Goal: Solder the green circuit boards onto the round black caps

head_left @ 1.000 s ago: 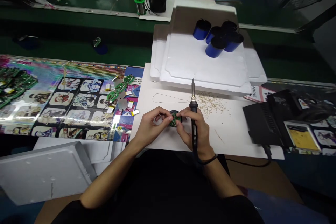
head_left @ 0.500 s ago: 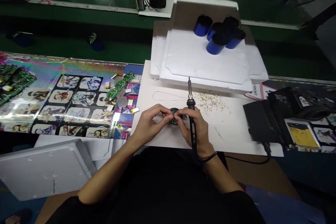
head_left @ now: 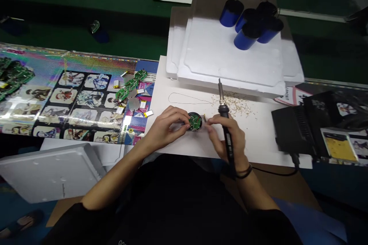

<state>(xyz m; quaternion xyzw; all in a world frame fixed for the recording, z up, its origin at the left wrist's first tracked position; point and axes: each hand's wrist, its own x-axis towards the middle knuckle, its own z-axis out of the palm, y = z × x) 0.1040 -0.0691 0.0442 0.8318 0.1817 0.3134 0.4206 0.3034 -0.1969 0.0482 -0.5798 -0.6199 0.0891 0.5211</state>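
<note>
My left hand (head_left: 168,126) holds a round green circuit board (head_left: 194,121) in a dark ring, its fingertips at the board's left edge. My right hand (head_left: 228,138) grips a black soldering iron (head_left: 227,134) like a pen, with its metal tip (head_left: 220,90) pointing away from me. The right fingertips sit just right of the board, apart from it, near a small pale bit (head_left: 205,117). Both hands rest over a white paper sheet (head_left: 253,141).
Solder scraps (head_left: 232,105) and a thin wire loop (head_left: 186,98) lie on the paper. Several blue cylinders (head_left: 247,25) stand on white foam board (head_left: 230,63). A black soldering station (head_left: 290,130) sits right. Green boards (head_left: 129,89) and small batteries (head_left: 116,84) lie on a printed mat (head_left: 77,97).
My right hand and the soldering iron have moved right, away from the circuit board. The left hand still holds the board. The whole view has shifted as my head tilted.
</note>
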